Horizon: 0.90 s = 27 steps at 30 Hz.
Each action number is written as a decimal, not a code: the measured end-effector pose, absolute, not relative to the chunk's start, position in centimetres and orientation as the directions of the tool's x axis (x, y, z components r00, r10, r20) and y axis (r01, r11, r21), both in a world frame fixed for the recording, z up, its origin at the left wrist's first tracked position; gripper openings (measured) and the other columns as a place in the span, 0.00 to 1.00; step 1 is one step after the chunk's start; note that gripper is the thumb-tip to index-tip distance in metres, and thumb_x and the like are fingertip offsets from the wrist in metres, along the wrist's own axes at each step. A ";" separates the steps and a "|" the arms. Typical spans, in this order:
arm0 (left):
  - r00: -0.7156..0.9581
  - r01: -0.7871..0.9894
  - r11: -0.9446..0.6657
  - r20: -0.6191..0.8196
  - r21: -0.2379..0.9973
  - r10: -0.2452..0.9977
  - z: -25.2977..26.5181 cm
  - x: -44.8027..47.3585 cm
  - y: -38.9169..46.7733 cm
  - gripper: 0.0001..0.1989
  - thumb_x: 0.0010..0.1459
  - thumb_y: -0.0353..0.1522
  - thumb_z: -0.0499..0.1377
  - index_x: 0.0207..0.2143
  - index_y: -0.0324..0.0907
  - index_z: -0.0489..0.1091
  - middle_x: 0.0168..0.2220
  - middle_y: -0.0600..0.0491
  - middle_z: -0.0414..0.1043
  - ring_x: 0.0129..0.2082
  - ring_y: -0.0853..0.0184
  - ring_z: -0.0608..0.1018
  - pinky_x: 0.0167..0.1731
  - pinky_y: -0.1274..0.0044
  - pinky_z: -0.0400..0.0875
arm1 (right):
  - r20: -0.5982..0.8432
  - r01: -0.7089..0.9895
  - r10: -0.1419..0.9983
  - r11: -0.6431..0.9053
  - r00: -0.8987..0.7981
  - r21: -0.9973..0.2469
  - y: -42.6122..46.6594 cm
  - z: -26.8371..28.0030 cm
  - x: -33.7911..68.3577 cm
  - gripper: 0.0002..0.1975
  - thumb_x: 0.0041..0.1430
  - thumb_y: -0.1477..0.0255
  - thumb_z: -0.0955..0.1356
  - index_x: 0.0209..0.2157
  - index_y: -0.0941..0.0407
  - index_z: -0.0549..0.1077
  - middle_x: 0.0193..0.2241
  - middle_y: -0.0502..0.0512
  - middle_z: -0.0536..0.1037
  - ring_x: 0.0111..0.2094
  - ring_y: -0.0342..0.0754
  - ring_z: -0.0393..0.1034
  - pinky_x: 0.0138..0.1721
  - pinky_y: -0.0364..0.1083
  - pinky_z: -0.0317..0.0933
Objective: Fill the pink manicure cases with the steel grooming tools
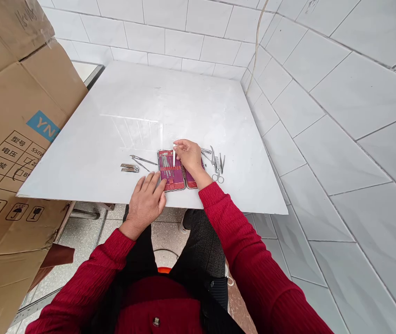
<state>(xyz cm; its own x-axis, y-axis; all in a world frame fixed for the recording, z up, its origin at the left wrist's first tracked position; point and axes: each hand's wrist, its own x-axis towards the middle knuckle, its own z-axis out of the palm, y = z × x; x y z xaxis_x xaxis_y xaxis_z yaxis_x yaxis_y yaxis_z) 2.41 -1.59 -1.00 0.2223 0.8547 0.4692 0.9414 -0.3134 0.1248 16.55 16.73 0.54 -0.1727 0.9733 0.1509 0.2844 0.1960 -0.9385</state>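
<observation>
A manicure case [177,183] lies unfolded near the table's front edge, with a purple lining and red trim. Several slim metal tools [166,166] sit under the elastic band of its left half. My right hand [189,155] is closed around the top of a slim, flat silver manicure tool [174,157], upright over the left half; its exact kind is unclear. My left hand [146,197] lies flat with fingers apart, its fingertips touching the case's left edge. The right forearm and hand hide part of the right half.
Left of the case lie a nail clipper [129,168] and thin metal tools [144,160]. To its right are small scissors [218,177], another clipper [217,162] and more tools. A large cardboard box [13,130] stands left of the white table [191,102]; tiled walls [323,116] border its back and right.
</observation>
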 end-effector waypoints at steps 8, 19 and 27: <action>0.219 0.942 -0.309 0.458 0.131 0.862 -1.1 2.4 -1.5 0.21 0.65 0.30 0.54 0.59 0.39 0.71 0.66 0.38 0.66 0.67 0.50 0.68 0.65 0.56 0.62 | 0.073 0.262 0.982 0.117 -0.173 -0.958 17.1 0.5 16.6 0.11 0.59 0.68 0.68 0.41 0.56 0.79 0.29 0.48 0.79 0.21 0.41 0.67 0.27 0.42 0.64; 0.227 0.946 -0.307 0.468 0.101 0.854 -0.8 2.5 -1.5 0.20 0.65 0.30 0.54 0.58 0.37 0.72 0.64 0.37 0.67 0.66 0.49 0.69 0.64 0.57 0.63 | 0.173 0.556 0.961 0.266 -0.214 -0.788 16.1 1.4 16.9 0.13 0.61 0.73 0.65 0.40 0.55 0.81 0.31 0.50 0.81 0.31 0.47 0.73 0.37 0.45 0.64; 0.217 0.945 -0.304 0.467 0.118 0.857 -0.9 2.5 -1.5 0.21 0.65 0.30 0.54 0.59 0.39 0.71 0.65 0.39 0.67 0.66 0.50 0.69 0.64 0.57 0.62 | 0.243 0.739 0.925 0.379 -0.291 -0.557 14.8 2.1 16.7 0.13 0.66 0.72 0.63 0.36 0.55 0.80 0.39 0.55 0.79 0.40 0.50 0.72 0.43 0.47 0.62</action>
